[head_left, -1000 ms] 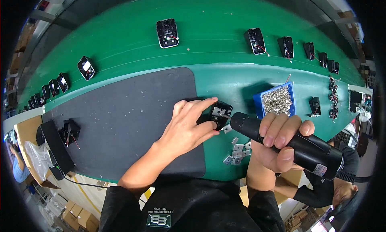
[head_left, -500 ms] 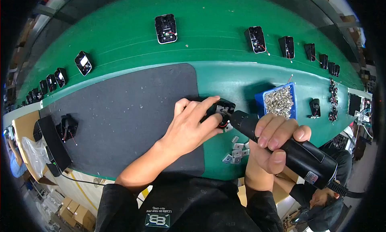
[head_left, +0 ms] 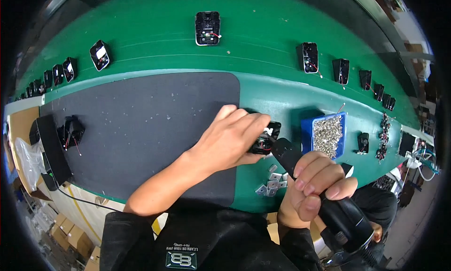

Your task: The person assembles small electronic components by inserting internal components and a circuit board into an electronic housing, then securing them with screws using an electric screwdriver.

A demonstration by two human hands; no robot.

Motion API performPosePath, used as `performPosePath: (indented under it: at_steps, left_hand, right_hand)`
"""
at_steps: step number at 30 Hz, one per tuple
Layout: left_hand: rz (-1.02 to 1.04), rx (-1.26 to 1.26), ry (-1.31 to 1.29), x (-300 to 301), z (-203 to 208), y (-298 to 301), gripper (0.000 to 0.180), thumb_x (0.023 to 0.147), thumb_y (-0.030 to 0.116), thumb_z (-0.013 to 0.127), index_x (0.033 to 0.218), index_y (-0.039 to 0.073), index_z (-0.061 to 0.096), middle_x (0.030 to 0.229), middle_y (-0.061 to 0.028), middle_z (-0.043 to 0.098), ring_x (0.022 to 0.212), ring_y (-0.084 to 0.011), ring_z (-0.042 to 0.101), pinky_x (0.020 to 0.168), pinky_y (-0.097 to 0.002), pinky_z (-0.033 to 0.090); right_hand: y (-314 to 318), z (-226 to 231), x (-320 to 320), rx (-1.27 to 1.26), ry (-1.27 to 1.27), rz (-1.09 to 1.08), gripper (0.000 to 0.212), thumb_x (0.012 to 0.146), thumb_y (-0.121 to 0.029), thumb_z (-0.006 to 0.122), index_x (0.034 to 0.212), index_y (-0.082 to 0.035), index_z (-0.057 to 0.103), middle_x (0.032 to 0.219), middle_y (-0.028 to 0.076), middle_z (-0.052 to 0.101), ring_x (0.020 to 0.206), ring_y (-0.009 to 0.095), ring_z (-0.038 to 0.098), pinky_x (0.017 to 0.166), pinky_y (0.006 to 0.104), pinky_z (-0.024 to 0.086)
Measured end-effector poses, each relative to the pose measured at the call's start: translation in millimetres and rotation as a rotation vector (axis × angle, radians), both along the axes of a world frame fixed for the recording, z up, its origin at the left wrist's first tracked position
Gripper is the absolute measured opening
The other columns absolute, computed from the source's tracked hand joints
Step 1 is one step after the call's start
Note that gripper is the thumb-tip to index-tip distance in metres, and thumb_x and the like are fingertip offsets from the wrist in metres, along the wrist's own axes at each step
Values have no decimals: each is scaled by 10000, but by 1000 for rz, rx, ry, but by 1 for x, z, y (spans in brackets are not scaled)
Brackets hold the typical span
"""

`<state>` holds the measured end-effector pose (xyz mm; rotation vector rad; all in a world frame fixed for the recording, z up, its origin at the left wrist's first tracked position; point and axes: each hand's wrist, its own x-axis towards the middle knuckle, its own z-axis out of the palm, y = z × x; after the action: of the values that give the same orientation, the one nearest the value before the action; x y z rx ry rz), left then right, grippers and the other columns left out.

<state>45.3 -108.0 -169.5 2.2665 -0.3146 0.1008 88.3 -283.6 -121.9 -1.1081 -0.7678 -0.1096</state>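
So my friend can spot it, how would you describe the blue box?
On the green table, look right of the grey mat, beyond the right hand. The box holds small silvery metal pieces; its blue walls set it apart from the black unit to its right.

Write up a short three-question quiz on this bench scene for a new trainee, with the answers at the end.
1. Multiple choice: What does the right hand hold? (a) a roll of tape (b) a black power driver (c) a pair of scissors
2. True or false: The blue bin stands on the dark mat.
3. Short answer: The left hand grips a black housing. What loose pieces lie between that housing and the person's body?

Key: 1. b. 2. False; it stands on the green tabletop. 3. Silver metal plates.
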Motion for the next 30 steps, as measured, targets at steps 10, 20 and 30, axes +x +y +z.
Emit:
performPosePath:
  at_steps: [10, 20, 30]
  left_hand:
    - [-61, 56, -43, 6, -1, 0, 785, 566, 305, 823, 1216, -11, 516, 1076, -103, 598, 928, -248, 552, 848, -375, 398]
    - [-51, 188, -22, 22, 9, -6, 753, 575, 276, 831, 1202, 7, 513, 1009, -121, 610, 888, -277, 558, 826, -398, 396]
    - [265, 482, -124, 107, 6, 33, 673, 667, 225, 786, 1227, -7, 493, 1144, -182, 598, 1042, -328, 560, 884, -434, 435]
  right_hand:
    - [9, 6, 7, -115, 8, -3, 310, 804, -96, 663, 960, -147, 400, 688, -20, 471, 529, 107, 488, 521, 255, 415]
    - [-19, 21, 15, 127, 51, -29, 441, 825, -166, 655, 1214, -138, 448, 750, -20, 493, 599, 103, 488, 560, 276, 407]
    - [-79, 16, 34, 205, 81, -590, 480, 846, -126, 592, 1284, -71, 403, 777, 37, 508, 635, 146, 499, 657, 343, 445]
